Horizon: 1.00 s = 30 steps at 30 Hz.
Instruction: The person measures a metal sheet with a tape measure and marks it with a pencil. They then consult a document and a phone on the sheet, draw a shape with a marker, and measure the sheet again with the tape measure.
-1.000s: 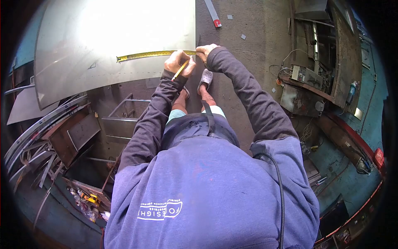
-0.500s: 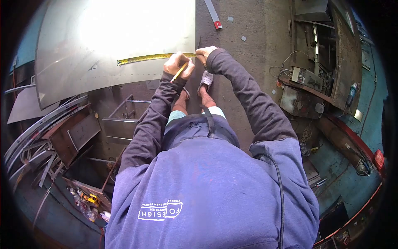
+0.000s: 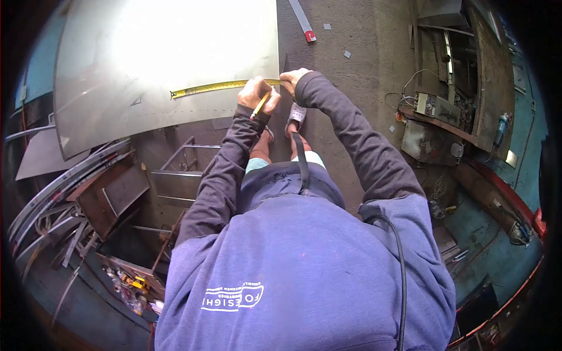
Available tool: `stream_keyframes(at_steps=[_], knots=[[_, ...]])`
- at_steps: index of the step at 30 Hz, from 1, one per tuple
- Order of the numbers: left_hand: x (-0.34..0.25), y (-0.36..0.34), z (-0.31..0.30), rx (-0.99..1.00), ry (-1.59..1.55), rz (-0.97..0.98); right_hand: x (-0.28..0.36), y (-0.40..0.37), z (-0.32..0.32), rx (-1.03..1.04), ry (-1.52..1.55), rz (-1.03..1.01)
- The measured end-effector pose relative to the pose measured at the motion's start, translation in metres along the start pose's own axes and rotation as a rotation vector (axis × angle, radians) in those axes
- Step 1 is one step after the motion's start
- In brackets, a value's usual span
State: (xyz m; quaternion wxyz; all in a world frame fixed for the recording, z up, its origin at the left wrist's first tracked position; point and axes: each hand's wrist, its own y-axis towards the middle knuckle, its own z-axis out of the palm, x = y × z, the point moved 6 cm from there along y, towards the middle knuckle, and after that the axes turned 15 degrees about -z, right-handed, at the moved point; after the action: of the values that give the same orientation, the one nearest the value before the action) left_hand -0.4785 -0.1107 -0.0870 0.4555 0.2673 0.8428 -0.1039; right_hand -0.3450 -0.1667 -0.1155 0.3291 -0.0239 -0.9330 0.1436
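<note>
My left hand (image 3: 257, 95) is closed around a yellow pencil (image 3: 260, 106), its eraser end pointing back toward me. That hand rests at the tape on a shiny metal sheet (image 3: 105, 120), close to the sheet's right edge. A yellow tape measure (image 3: 205, 89) lies extended across the sheet, its hooked end to the left. At the sheet's right edge my right hand (image 3: 294, 81) grips the other end of the tape; the tape case is hidden by the fingers. A small triangle mark and a faint dashed line show on the sheet. The pencil tip is hidden.
A metal strip with a red end (image 3: 310, 36) lies on the floor ahead, near small grey pieces (image 3: 347, 54). Metal frames (image 3: 181, 175) and long curved strips (image 3: 64, 193) crowd the left. On the right stand a machine box (image 3: 436, 111) with cables and a rusty cabinet (image 3: 489, 76).
The whole view has shifted slightly, so things appear a little further right and lower. Both hands keep their hold on the pencil and the tape measure.
</note>
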Motion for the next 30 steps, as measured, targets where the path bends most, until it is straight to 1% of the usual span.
stream_keyframes(at_steps=[2, 8, 14, 16, 17, 19, 20, 21, 23, 25, 27, 28, 29, 30], knots=[[0.0, 0.001, 0.0, 0.016, 0.012, -0.004, -0.002, 0.002, 0.003, 0.043, -0.005, -0.006], [0.006, -0.001, 0.005, 0.056, -0.006, -0.077, -0.005, 0.003, 0.007, 0.027, 0.004, 0.003], [0.0, 0.002, 0.002, 0.055, 0.015, -0.007, -0.001, 0.003, 0.004, 0.059, 0.015, 0.017], [0.002, 0.007, 0.009, 0.241, 0.182, -0.094, 0.001, 0.001, 0.001, 0.047, 0.016, 0.007], [0.001, 0.008, 0.007, 0.241, 0.181, -0.094, 0.002, 0.0, -0.001, 0.036, 0.014, -0.003], [0.005, 0.009, 0.004, 0.255, 0.058, -0.207, 0.001, 0.0, 0.001, 0.039, 0.012, 0.002], [0.002, 0.008, 0.001, 0.208, 0.015, -0.168, -0.001, 0.001, 0.001, 0.038, 0.012, 0.011], [0.006, 0.008, 0.005, 0.21, 0.015, -0.165, 0.001, 0.001, -0.002, 0.035, 0.012, 0.013], [0.01, 0.005, 0.005, 0.081, 0.039, -0.099, 0.005, 0.0, -0.003, 0.07, 0.0, 0.012], [0.007, 0.005, 0.004, 0.073, 0.044, -0.085, 0.002, 0.001, -0.001, 0.067, 0.002, 0.018], [-0.003, 0.005, 0.004, 0.124, 0.125, -0.014, 0.003, 0.001, -0.001, 0.064, 0.005, 0.022], [-0.003, 0.008, 0.007, 0.351, 0.204, -0.153, 0.004, -0.001, -0.003, 0.053, 0.011, 0.02], [-0.001, 0.009, 0.004, 0.35, 0.203, -0.154, 0.006, -0.002, -0.005, 0.043, 0.015, 0.017], [0.005, 0.012, 0.0, 0.342, 0.094, -0.232, 0.007, -0.003, -0.003, 0.046, 0.012, 0.013]])
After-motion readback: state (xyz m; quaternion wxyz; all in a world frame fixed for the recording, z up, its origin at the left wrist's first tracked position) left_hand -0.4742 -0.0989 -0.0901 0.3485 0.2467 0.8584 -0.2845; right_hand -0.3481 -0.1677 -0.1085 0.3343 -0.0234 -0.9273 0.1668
